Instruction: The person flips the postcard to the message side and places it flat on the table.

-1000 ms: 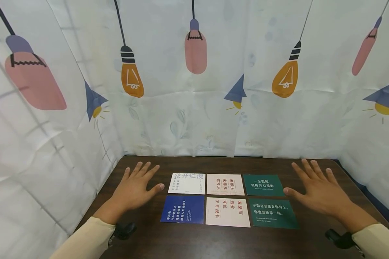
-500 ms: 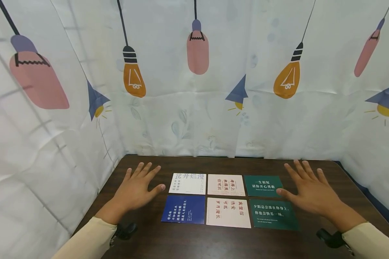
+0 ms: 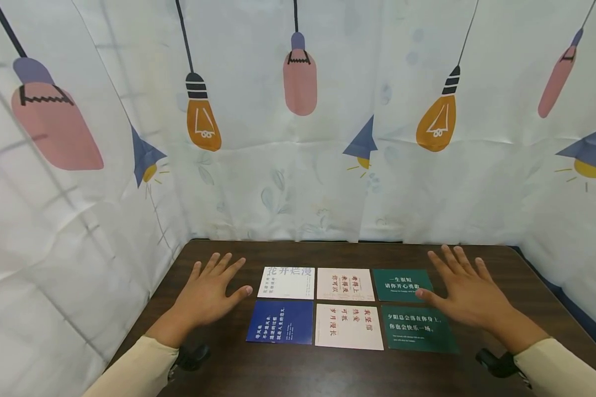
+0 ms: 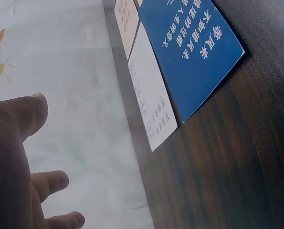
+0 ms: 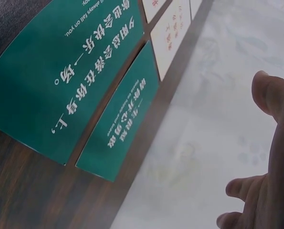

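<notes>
Several printed cards lie flat in two rows on the dark wooden table. In the back row are a white card (image 3: 286, 283), a pale pink card (image 3: 345, 284) and a green card (image 3: 397, 281). The front row has a blue card (image 3: 280, 322), another pale pink card (image 3: 349, 327) and a larger-looking green card (image 3: 419, 329). My left hand (image 3: 203, 295), fingers spread, is left of the white and blue cards and holds nothing. My right hand (image 3: 469, 295) is spread too and holds nothing; its thumb overlaps the back green card's right edge in the head view.
The dark wooden table (image 3: 278, 375) reaches back to a white curtain (image 3: 258, 187) printed with lamps and bulbs. The curtain also hangs along the left and right sides. A black strap device (image 3: 192, 357) sits at the left wrist, another (image 3: 496, 364) at the right.
My right hand has drifted left, its thumb coming over the back green card in the head view. The left hand and the cards stay in place.
</notes>
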Demonstrator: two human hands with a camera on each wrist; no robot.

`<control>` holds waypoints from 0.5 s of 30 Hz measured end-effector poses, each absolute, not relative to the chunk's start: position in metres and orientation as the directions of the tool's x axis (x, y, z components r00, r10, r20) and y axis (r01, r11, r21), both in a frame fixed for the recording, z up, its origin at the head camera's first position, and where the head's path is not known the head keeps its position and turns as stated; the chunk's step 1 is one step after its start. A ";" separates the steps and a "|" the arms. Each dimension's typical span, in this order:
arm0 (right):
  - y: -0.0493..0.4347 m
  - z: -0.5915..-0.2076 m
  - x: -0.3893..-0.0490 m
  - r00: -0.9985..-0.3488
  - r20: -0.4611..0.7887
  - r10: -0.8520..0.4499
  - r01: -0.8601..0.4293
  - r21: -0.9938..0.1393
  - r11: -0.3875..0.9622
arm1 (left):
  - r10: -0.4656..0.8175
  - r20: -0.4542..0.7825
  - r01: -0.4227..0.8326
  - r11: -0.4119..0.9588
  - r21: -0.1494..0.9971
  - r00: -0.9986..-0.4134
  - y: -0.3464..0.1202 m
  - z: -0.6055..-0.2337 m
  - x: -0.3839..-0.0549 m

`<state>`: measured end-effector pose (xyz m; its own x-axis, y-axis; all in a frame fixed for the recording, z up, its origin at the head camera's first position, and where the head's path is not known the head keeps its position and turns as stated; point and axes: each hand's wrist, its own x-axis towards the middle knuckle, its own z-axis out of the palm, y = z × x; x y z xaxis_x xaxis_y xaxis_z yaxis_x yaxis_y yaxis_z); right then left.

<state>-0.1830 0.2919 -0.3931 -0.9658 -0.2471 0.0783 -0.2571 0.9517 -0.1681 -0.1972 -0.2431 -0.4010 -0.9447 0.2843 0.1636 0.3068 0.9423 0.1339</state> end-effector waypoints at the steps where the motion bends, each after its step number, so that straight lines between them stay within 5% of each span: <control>1: 0.291 -0.393 -0.183 -0.966 0.077 -0.247 -0.257 -0.169 0.952 | 0.284 0.164 0.306 0.943 0.133 -0.945 -0.243 -0.402 -0.197; 15: 0.284 -0.401 -0.182 -0.962 0.086 -0.258 -0.270 -0.195 0.943 | 0.284 0.150 0.304 0.943 0.133 -0.947 -0.242 -0.406 -0.194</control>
